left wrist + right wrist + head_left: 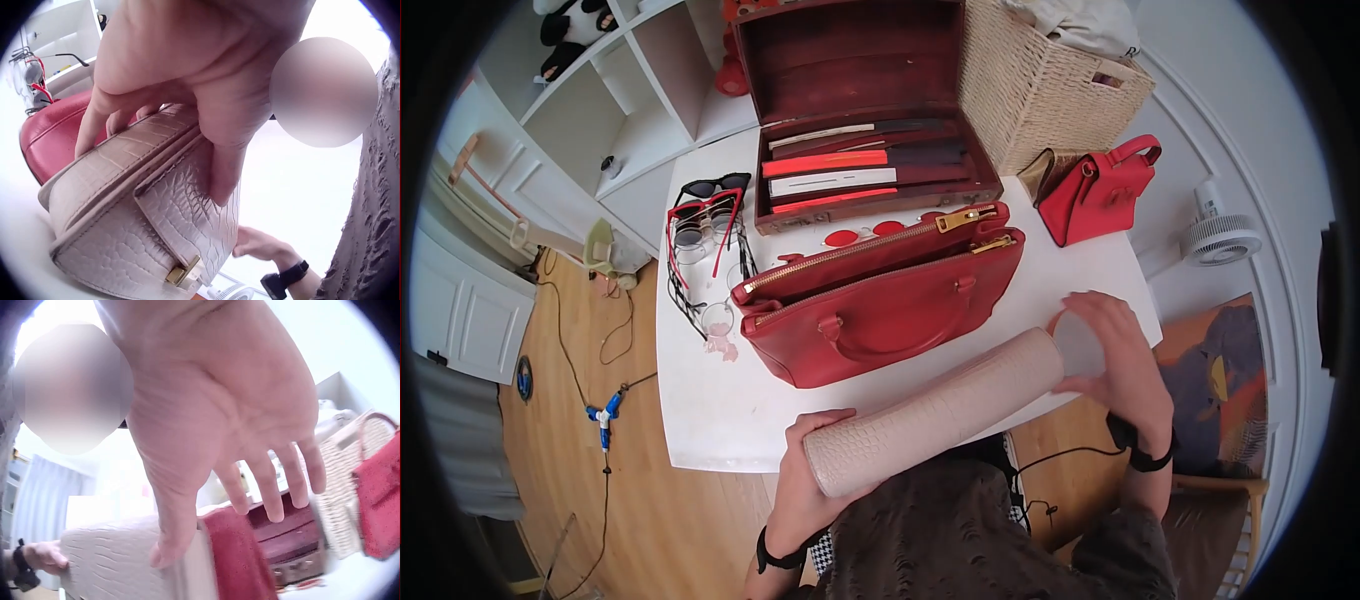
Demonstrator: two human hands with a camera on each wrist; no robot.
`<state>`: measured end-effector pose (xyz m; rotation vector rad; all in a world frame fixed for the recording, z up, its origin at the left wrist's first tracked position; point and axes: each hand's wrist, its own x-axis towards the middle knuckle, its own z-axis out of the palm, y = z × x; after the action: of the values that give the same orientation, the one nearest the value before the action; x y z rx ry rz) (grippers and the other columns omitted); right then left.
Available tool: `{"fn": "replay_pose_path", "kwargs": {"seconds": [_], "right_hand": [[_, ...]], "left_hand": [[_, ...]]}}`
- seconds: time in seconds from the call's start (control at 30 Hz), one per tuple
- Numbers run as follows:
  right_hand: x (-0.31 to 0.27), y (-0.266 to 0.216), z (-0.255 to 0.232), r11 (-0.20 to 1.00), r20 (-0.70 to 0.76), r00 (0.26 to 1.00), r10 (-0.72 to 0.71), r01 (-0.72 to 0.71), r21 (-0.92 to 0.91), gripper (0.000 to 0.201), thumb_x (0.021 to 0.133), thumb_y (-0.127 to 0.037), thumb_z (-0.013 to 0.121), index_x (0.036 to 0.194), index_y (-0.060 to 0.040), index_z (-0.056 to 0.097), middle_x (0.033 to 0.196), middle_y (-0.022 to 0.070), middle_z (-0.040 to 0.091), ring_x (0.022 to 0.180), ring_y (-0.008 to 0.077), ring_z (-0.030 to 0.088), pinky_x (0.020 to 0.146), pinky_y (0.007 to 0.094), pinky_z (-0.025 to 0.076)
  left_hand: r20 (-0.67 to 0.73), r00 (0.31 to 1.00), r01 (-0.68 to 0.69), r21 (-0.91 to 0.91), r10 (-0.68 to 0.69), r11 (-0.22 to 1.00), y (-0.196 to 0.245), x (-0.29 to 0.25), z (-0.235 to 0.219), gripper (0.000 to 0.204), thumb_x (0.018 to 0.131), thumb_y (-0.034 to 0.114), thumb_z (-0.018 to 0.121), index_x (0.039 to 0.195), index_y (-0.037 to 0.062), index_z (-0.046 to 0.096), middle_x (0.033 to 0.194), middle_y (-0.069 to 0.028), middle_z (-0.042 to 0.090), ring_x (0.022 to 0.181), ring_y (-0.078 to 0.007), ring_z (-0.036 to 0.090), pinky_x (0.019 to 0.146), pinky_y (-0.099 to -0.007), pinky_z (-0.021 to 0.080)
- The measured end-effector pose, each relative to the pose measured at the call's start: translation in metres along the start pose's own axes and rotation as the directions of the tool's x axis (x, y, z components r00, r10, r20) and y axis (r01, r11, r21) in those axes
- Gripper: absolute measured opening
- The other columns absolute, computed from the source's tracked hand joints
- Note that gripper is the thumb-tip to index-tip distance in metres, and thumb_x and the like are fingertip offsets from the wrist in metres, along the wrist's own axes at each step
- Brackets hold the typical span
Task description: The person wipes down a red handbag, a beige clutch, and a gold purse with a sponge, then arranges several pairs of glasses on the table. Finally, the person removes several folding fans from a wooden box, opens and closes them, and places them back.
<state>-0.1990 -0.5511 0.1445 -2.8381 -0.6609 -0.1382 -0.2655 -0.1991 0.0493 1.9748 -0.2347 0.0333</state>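
A pale pink crocodile-embossed handbag is held low in front of the body, tilted up toward the right. My left hand grips its left end; in the left wrist view the thumb lies over the flap, near a gold clasp, with the fingers across the other side. At the right end, my right hand has its fingers straight and spread, and in the right wrist view its thumb rests against the bag. Just beyond stands a large red handbag with gold zips, on the white table.
An opened dark red case holding several flat items stands behind the red bag. Several pairs of glasses lie at the left. A small red handbag and a woven basket are at the back right.
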Motion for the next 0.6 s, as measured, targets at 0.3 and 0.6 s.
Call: {"fn": "replay_pose_path", "kwargs": {"seconds": [0.3, 0.6], "right_hand": [[-0.062, 0.067, 0.118, 0.899, -0.043, 0.907, 0.42, -0.422, -0.116, 0.066, 0.078, -0.009, 0.069, 0.138, 0.0002, 0.043, 0.135, 0.0224, 0.053, 0.122, 0.0463, 0.05, 0.106, 0.0477, 0.04], [-0.021, -0.056, 0.046, 1.0, -0.429, 0.903, -0.005, 0.012, 0.014, 0.043, 0.082, -0.006, 0.061, 0.124, 0.0036, 0.062, 0.128, 0.016, 0.062, 0.119, 0.0451, 0.056, 0.106, 0.0547, 0.04]], "left_hand": [[0.052, 0.984, 0.169, 0.021, -0.169, 0.985, 0.027, 0.03, 0.002, 0.082, 0.064, 0.02, 0.092, 0.123, 0.0, 0.038, 0.115, -0.0184, 0.063, 0.104, -0.0302, 0.065, 0.088, -0.0383, 0.052], [0.103, 0.991, 0.083, 0.068, -0.09, 0.994, 0.033, 0.033, 0.014, 0.08, 0.064, 0.018, 0.089, 0.124, 0.0002, 0.04, 0.118, -0.0168, 0.061, 0.106, -0.0339, 0.064, 0.089, -0.0395, 0.052]]}}
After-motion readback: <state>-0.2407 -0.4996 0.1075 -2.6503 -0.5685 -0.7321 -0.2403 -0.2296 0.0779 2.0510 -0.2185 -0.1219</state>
